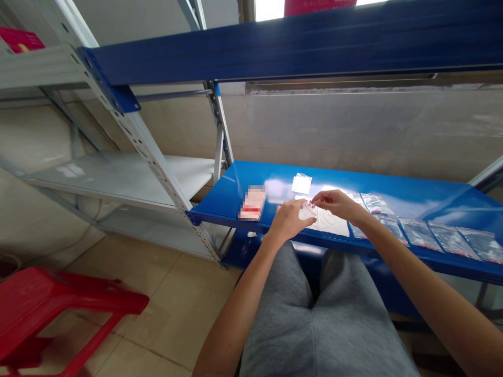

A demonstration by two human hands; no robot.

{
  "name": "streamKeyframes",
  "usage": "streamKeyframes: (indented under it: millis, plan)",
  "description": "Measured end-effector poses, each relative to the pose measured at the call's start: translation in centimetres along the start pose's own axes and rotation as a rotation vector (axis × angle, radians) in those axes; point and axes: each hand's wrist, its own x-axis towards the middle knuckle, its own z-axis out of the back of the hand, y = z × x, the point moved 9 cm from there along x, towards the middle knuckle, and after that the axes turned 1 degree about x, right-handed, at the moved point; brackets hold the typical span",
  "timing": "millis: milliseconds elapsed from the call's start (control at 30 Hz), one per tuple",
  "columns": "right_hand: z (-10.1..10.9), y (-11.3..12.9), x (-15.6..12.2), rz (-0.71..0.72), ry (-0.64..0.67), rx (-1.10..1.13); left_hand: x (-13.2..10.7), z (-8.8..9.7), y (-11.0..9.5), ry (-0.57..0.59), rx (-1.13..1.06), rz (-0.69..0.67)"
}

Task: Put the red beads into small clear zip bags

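Grey trousers (314,324), left hand (288,220), right hand (340,205) at blue shelf edge (432,260)

Room on the blue shelf (412,193) behind the hands (288,220) (338,204); steel upright (157,173) blocks left, zip bags (420,234) crowd right
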Motion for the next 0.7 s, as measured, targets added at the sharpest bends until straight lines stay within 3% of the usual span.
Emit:
streamKeyframes:
  millis: [67,167,367,700]
  plan:
    - [1.0,-1.6,0.5,-0.006,-0.143,-0.169,0.0,0.3,0.1,-0.010,0.006,0.001]
    - [0.9,-3.4,0.9,-0.031,-0.235,-0.341,0.0,0.6,0.1,-0.017,0.007,-0.005]
    - [-0.5,-3.7,1.3,0.028,-0.222,-0.418,-0.1,0.6,0.2,-0.020,0.020,-0.020]
    - [-0.6,-3.8,1.7,0.011,-0.258,-0.454,0.0,0.9,0.3,-0.002,0.027,0.005]
